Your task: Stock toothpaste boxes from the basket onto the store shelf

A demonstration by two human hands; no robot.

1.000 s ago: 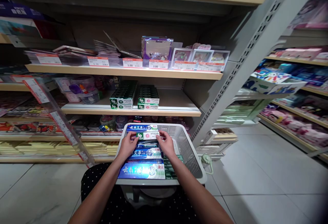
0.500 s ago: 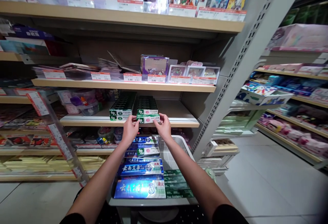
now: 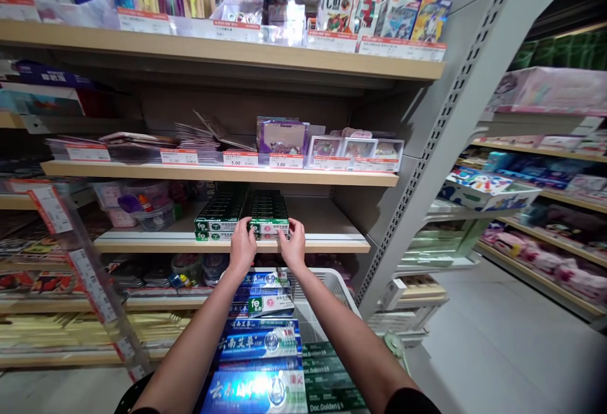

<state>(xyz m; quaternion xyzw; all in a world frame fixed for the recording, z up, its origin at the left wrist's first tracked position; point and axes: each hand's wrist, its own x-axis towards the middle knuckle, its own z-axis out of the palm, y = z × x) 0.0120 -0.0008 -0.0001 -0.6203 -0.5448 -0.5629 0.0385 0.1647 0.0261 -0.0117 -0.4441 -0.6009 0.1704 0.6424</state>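
Note:
On the lower shelf, my left hand (image 3: pixel 243 246) grips the left end of a green-and-white toothpaste box (image 3: pixel 269 227). My right hand (image 3: pixel 293 244) closes on its right end, thumb at the front. This box is at the front of the right-hand row of dark green boxes (image 3: pixel 267 202). Beside it on the left is a matching row (image 3: pixel 218 205), stacked two high at the front. Below my forearms, a light grey basket (image 3: pixel 348 294) holds blue toothpaste boxes (image 3: pixel 258 342), one white-and-green box (image 3: pixel 270 304) and several dark green boxes (image 3: pixel 329 370).
Clear plastic tubs (image 3: pixel 154 212) sit left of the rows. Just above is a wooden shelf edge (image 3: pixel 218 174) with price tags and small packets. A slotted grey upright (image 3: pixel 412 196) stands at the right, with an aisle floor (image 3: pixel 478 338) beyond it.
Both hands have moved the toothpaste box from in front of the shelf edge back against the right-hand row, level with its upper layer. The view has tilted up slightly.

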